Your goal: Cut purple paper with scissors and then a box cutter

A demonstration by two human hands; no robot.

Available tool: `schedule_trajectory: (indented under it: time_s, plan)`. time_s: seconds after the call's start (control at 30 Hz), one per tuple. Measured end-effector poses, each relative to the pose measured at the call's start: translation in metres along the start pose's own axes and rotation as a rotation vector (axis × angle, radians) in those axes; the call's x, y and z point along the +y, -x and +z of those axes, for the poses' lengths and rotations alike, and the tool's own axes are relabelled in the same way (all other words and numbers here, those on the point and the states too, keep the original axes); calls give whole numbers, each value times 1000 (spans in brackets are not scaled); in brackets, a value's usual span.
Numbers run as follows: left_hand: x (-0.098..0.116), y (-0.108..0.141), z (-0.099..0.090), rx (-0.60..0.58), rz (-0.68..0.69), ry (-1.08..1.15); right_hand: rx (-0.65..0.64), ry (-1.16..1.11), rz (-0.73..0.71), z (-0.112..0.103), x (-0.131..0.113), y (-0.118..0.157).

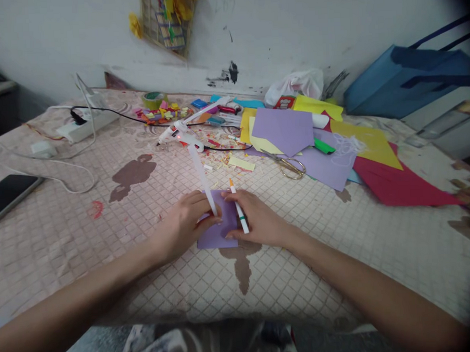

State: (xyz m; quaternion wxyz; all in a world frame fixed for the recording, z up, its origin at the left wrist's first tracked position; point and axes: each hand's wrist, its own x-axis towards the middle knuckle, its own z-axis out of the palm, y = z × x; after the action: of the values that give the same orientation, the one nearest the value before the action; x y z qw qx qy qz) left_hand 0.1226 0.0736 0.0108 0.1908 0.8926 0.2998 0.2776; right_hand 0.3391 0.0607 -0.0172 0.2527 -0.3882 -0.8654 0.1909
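A small piece of purple paper (226,242) lies on the cloth between my hands. My left hand (186,222) pinches the near end of a narrow translucent ruler (201,176), which slants up and away over the paper. At the paper's right edge, my right hand (262,216) has its fingers curled around a white marker (238,207) with an orange tip and a green band. The tip points away from me. Both hands rest low over the paper and partly hide it.
Beyond my hands lie a glue gun (182,134), gold-handled scissors (293,168), a green marker (324,146) and coloured sheets (283,127) with paper scraps. A phone (10,196) and a corded power strip (87,125) are at left; a blue bag (402,80) stands back right.
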Motion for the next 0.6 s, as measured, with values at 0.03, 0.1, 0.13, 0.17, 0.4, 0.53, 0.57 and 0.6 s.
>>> schedule_trajectory:
  time_s: [0.03,0.1,0.13,0.17,0.4,0.53,0.57,0.6]
  plan:
    - [0,0,0,1,2,-3,2,-1,-2,0,0,0]
    - [0,0,1,3,9,-12,1,-5,-2,1,1,0]
    - [0,-1,1,7,13,-18,1,-7,-3,1,1,0]
    - [0,-1,1,10,15,-24,0,-8,-3,1,1,0]
    - [2,-1,-1,-16,29,-45,-11,-4,11,0,-1,0]
    - [0,-1,0,-13,19,-58,-6,-22,20,0,-1,0]
    - [0,-1,0,-18,16,-62,-5,-25,20,0,-1,0]
    - [0,-1,0,-25,16,-64,-4,-28,20,0,-1,0]
